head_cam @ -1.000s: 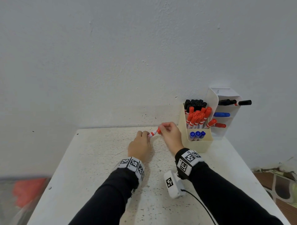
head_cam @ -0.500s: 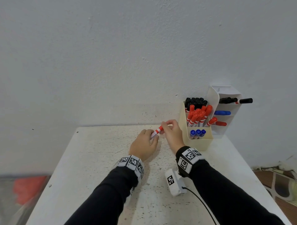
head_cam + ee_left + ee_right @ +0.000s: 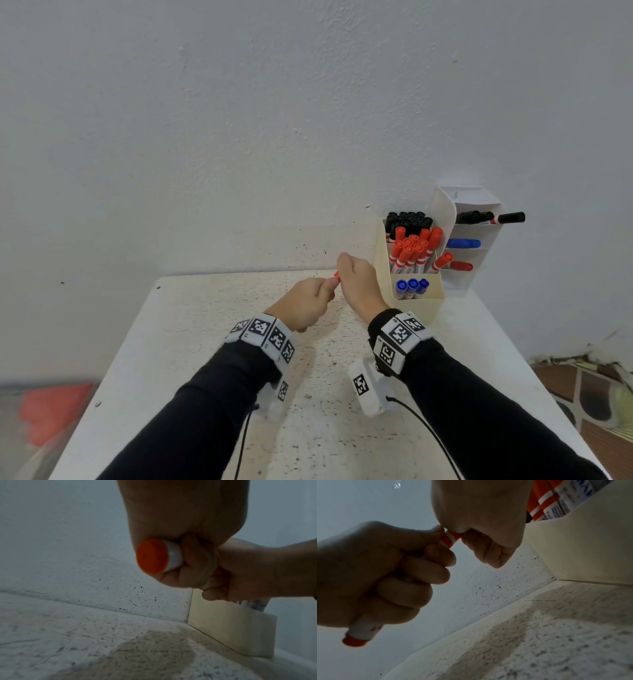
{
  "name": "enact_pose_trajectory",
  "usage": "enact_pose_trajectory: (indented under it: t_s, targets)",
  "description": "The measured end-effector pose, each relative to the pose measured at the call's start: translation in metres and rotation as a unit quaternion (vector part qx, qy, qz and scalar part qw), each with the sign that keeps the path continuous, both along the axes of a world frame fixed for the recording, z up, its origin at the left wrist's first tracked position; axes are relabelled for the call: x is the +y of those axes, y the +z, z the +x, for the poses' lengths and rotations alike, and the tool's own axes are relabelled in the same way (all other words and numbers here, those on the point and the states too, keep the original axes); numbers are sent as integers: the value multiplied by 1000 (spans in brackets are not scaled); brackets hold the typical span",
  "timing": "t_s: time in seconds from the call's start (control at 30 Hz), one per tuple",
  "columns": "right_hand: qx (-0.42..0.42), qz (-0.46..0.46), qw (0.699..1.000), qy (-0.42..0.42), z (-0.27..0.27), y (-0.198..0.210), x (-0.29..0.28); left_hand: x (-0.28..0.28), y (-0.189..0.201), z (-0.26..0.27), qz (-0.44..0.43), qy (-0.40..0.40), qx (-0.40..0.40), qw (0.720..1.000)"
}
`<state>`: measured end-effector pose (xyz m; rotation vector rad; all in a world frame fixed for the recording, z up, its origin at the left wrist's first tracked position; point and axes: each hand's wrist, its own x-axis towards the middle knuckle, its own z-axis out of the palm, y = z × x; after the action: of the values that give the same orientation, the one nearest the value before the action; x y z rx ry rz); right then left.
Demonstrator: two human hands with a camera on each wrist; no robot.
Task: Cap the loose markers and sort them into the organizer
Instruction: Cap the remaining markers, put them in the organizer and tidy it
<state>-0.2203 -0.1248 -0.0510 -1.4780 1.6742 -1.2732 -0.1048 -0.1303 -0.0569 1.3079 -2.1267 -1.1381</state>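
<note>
A red marker (image 3: 336, 276) is held between both hands above the table, just left of the cream organizer (image 3: 416, 310). My left hand (image 3: 322, 291) grips its white barrel in a fist, and the orange butt end (image 3: 151, 556) sticks out below the fist (image 3: 358, 635). My right hand (image 3: 344, 270) pinches the capped end, where only a red and white striped band (image 3: 450, 539) shows; the cap itself is hidden by the fingers. The organizer holds black markers (image 3: 407, 219) at the back, red markers (image 3: 412, 250) in the middle and blue markers (image 3: 411, 286) in front.
A white open box (image 3: 474, 202) behind the organizer holds lying black, blue and red markers. The speckled white table (image 3: 205, 325) stands against a white wall. A tagged white device (image 3: 368, 390) with a cable hangs under my right wrist.
Both hands have lifted the red marker off the table. My left hand has closed into a fist round the barrel and my right hand now covers the cap end.
</note>
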Motion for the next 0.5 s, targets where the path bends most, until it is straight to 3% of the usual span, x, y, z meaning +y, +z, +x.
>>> enact_pose_trajectory:
  t_s: [0.17, 0.23, 0.37, 0.5]
  targets:
    - [-20, -52, 998, -22, 3, 10, 3, 6, -4, -13, -80, 38, 72, 993]
    - [-18, -72, 997, -27, 5, 17, 7, 9, -5, -20, -70, 54, 129, 988]
    - [84, -132, 987, -21, 1, 41, 17, 12, 4, -33, -69, 60, 234, 968]
    - [125, -222, 965, -61, -30, 84, 35, 7, 5, -46, -105, 71, 240, 963]
